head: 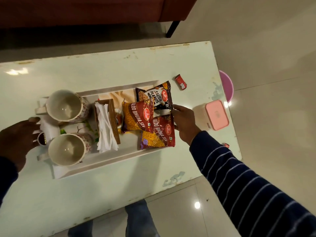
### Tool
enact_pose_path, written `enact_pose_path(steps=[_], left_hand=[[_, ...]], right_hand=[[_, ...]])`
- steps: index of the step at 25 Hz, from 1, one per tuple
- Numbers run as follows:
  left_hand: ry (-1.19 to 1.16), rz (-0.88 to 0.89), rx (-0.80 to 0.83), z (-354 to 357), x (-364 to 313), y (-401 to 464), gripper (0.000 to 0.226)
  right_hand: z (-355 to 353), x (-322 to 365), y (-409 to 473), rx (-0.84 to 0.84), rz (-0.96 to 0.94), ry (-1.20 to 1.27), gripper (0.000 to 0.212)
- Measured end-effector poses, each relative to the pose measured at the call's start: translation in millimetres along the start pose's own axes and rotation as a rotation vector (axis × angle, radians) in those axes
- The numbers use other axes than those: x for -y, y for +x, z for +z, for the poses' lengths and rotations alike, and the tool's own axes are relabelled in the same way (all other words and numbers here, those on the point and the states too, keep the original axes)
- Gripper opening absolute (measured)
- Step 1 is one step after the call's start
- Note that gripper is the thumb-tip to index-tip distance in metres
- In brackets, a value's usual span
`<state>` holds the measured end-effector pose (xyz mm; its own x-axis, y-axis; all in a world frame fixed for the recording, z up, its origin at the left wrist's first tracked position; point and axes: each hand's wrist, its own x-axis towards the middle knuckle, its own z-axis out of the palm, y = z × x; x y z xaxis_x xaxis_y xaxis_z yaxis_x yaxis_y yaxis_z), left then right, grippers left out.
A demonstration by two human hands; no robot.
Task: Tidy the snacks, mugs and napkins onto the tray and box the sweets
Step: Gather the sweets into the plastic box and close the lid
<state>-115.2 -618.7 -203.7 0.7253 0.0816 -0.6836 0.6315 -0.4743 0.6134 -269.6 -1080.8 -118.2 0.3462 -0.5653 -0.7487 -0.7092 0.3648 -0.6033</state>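
Note:
A white tray [109,159] lies on the pale table [102,185]. It carries two empty mugs [64,106] [65,149], a wooden napkin holder [113,117] with white napkins [106,132], a salted peanuts packet [156,96] and two aloo bhujia packets [136,117] [159,134]. My left hand [16,139] grips the tray's left end, beside a loose napkin and a small dark red sweet [42,138]. My right hand [185,123] grips the right end, fingertips on the packets' edges. A red wrapped sweet [180,82] lies on the table; another [226,145] peeks out by my sleeve. The pink-lidded box [216,115] stands shut.
The table's right edge runs just past the box. A pink round container [227,86] stands on the tiled floor beyond it. A dark red sofa [85,9] with a black leg is behind the table. My legs show below the near edge.

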Motion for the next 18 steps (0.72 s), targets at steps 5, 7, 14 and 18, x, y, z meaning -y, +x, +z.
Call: enact_pose_path(steps=[5, 7, 14, 18], left_hand=[[-0.223, -0.051, -0.049, -9.1, -22.4, -92.0, 0.026], [-0.293, -0.061, -0.075, 3.2, -15.1, -137.0, 0.018], [-0.237, -0.201, -0.041, 35.3, 41.2, -226.1, 0.020], [-0.047, -0.120, 0.104, 84.7, 52.5, -273.9, 0.007]], right_hand=[[-4.4, -22.8, -29.0, -0.208, -0.302, -0.170, 0.025], [-23.3, -32.2, -44.1, -0.247, -0.340, -0.227, 0.024], [-78.8, -44.0, -76.3, -0.316, -0.630, -0.603, 0.025], [-116.6, -52.1, -57.9, -0.314, -0.597, -0.893, 0.052]])
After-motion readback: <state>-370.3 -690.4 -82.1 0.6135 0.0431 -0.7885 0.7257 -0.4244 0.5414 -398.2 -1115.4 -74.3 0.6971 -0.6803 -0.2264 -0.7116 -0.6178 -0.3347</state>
